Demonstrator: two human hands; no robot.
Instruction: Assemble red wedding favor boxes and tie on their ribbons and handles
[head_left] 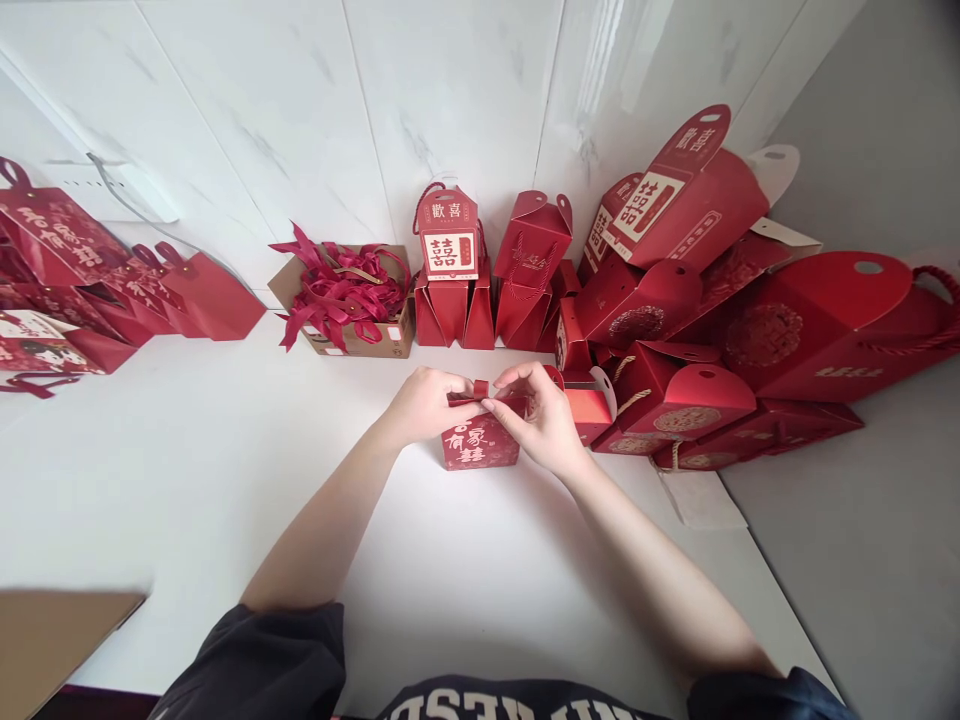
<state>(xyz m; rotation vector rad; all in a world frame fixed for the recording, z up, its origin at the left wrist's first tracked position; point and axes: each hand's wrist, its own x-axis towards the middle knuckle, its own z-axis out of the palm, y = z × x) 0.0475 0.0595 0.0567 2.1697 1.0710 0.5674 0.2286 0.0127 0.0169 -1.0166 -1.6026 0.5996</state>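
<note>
At 12 o'clock, the box point(480, 455) stands on the table point(375, 530), walls already up; closing its top seems left. The left hand point(424, 405) pinches the top edge between thumb and fingers; the right hand point(546, 418) touches it, its grip unclear. Beyond, at 11, ribbons point(349, 295) heap in a carton point(352, 343); shaped bags point(67, 245) stand at 10, other boxes point(765, 335) at 2.

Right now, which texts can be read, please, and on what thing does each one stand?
"歡喜": upright back box
"囍": its white panel
"囍": tilted box at right
"家", "有", "囍": held box
Shirt: letters cut off.
Prints on other boxes: too small, covered or blurred.
</note>
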